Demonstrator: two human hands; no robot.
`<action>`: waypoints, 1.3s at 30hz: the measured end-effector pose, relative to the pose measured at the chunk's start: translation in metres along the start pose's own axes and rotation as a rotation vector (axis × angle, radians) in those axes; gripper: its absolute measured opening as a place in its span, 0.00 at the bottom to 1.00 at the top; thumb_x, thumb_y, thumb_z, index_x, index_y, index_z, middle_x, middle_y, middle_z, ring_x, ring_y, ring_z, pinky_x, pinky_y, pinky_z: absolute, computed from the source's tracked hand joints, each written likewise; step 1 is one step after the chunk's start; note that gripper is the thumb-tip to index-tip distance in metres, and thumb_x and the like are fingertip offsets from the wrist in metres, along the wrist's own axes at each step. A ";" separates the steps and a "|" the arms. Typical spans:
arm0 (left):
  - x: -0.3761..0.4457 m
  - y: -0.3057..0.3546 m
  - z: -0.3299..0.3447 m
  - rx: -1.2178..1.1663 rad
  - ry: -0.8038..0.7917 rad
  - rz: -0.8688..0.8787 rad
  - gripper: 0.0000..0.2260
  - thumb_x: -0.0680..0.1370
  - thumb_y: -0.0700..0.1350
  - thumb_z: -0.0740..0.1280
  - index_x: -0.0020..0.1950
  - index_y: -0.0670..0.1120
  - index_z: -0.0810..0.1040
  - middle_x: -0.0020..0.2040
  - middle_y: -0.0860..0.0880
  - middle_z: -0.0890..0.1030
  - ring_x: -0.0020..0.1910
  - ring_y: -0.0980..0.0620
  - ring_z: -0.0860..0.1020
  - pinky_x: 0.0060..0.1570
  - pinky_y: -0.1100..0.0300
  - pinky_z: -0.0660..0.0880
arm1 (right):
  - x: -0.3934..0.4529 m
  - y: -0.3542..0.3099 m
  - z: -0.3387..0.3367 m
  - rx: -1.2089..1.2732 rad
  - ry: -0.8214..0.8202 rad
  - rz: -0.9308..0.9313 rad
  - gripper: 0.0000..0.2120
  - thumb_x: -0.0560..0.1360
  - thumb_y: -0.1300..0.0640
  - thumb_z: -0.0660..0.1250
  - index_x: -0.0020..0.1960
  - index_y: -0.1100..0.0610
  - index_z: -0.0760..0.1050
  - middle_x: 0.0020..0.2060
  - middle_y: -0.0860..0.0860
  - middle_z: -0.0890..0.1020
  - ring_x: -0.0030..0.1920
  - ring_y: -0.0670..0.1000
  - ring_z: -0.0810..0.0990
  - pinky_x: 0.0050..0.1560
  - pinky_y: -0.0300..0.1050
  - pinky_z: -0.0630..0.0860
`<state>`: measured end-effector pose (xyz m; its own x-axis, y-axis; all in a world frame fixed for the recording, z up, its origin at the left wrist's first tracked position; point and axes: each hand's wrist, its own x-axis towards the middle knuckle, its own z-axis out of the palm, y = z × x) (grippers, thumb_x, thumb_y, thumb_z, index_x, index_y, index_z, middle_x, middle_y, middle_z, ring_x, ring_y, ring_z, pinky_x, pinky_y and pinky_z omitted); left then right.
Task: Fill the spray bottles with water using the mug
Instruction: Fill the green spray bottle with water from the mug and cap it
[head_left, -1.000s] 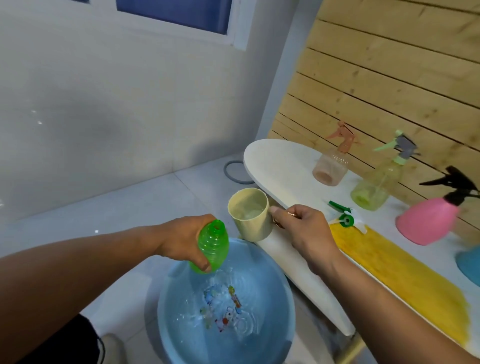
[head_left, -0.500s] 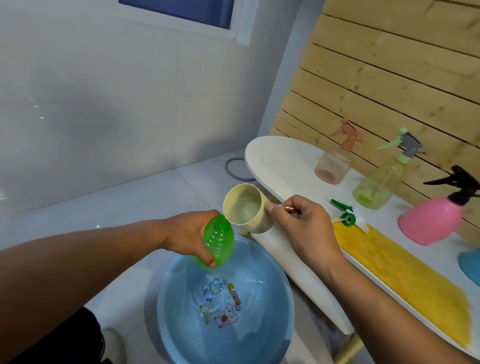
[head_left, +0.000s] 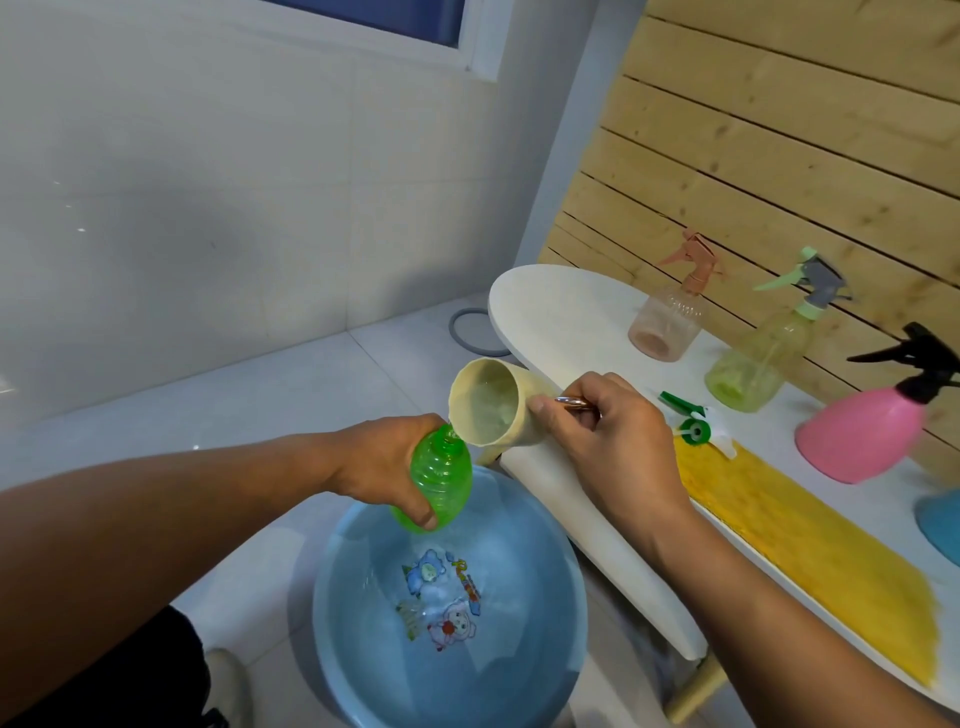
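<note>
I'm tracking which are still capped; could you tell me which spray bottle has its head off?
The green bottle in the left hand; the others on the table keep their heads.

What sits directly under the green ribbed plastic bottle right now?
The round blue plastic basin on the floor, holding clear water over a cartoon print. The left hand covers part of the green ribbed plastic bottle.

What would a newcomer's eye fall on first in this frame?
At centre, the right hand tips a cream plastic mug against the mouth of a bright green ribbed plastic bottle, which the left hand holds above a round blue plastic basin. To the right, a pink spray bottle stands on the white table.
</note>
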<state>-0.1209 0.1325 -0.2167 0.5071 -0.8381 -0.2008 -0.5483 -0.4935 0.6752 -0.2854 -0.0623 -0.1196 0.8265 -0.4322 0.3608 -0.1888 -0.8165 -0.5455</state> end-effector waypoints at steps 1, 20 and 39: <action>0.000 0.000 0.000 0.000 0.000 0.000 0.36 0.62 0.54 0.86 0.63 0.62 0.70 0.57 0.59 0.80 0.57 0.57 0.80 0.57 0.57 0.79 | 0.000 0.000 0.000 -0.006 0.003 -0.010 0.16 0.76 0.44 0.71 0.36 0.52 0.73 0.35 0.47 0.74 0.38 0.44 0.74 0.34 0.35 0.63; 0.000 0.005 -0.002 0.005 0.021 -0.001 0.37 0.63 0.52 0.86 0.66 0.59 0.71 0.58 0.59 0.80 0.57 0.57 0.79 0.56 0.59 0.78 | 0.000 -0.002 -0.004 -0.045 0.045 -0.082 0.14 0.77 0.43 0.70 0.39 0.51 0.74 0.35 0.46 0.73 0.37 0.45 0.73 0.36 0.46 0.66; 0.003 0.007 0.000 -0.026 0.045 0.022 0.37 0.62 0.52 0.87 0.65 0.60 0.72 0.57 0.59 0.81 0.57 0.57 0.80 0.59 0.54 0.79 | 0.006 0.010 -0.013 0.001 0.042 0.093 0.17 0.76 0.43 0.71 0.36 0.52 0.73 0.34 0.47 0.74 0.36 0.47 0.72 0.37 0.50 0.69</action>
<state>-0.1231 0.1271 -0.2126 0.5245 -0.8374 -0.1540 -0.5425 -0.4681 0.6976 -0.2889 -0.0783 -0.1133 0.7823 -0.5217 0.3403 -0.2629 -0.7719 -0.5789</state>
